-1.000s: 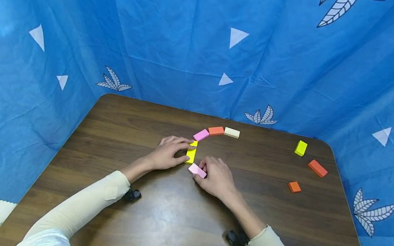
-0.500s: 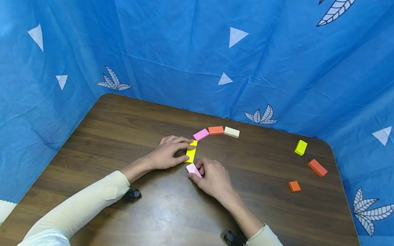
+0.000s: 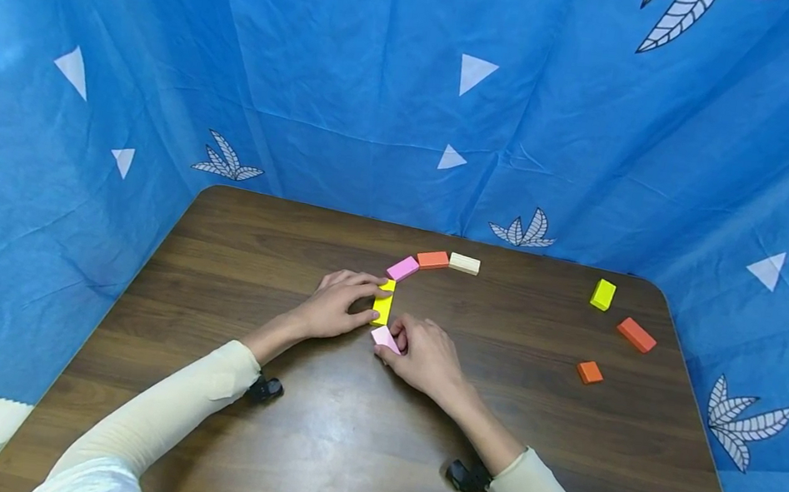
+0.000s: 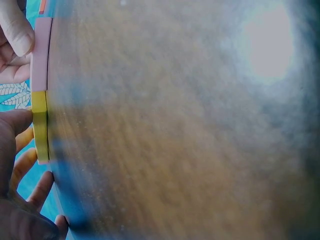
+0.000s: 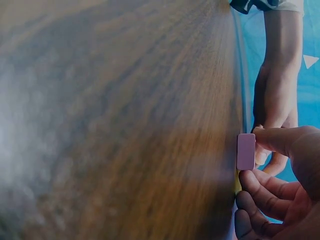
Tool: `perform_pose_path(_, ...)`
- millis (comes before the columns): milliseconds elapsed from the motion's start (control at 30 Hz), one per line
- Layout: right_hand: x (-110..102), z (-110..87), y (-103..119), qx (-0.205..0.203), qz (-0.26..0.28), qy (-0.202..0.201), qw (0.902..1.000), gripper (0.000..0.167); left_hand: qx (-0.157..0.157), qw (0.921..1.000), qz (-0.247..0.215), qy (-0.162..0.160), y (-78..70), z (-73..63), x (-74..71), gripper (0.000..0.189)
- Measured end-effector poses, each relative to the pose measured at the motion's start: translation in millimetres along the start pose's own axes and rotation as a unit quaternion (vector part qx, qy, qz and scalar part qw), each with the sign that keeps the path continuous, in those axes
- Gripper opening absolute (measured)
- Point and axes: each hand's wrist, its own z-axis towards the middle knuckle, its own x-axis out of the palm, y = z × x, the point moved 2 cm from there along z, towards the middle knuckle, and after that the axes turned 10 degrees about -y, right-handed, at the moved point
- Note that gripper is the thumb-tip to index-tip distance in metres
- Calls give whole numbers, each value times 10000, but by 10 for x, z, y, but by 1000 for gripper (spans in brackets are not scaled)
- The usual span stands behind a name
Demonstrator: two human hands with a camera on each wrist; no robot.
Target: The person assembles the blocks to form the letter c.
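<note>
Yellow block (image 3: pixel 383 307) lies flat on the wooden table (image 3: pixel 335 456), its length running away from you. Your left hand (image 3: pixel 336 308) is at its left side, fingers spread, thumb on its near end and two fingertips on its far end. Your right hand (image 3: pixel 433 358), to the near right of the yellow block, pinches the pale pink block (image 3: pixel 385 337) between thumb and fingers; that piece sits slanted at the yellow block's near end, contact between them uncertain. From the yellow block's far end, a deeper pink block (image 3: pixel 403 268), a coral block (image 3: pixel 433 261) and a cream block (image 3: pixel 464 264) curve off rightward. Well apart to its right: a lime block (image 3: pixel 603 295), a red block (image 3: pixel 636 335), an orange block (image 3: pixel 590 373).
</note>
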Motion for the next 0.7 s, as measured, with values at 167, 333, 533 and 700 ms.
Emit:
perform_pose_path(167, 9, -6, -4, 1, 28, -22, 10000, 36, 22, 10000, -14, -3, -3, 0, -5, 44)
perform_pose_path(333, 3, -3, -9, -39, 44, -6, 10000, 37, 62, 10000, -25, -43, -4, 1, -7, 44)
perform_pose_path(533, -71, 6, -113, 67, 237, 69, 9997, 36, 52, 10000, 5, -25, 4, 8, 4, 44)
perform_pose_path(700, -216, -19, -373, 330, 214, -95, 9992, 36, 41, 10000, -6, 2, 14, 8, 7, 45)
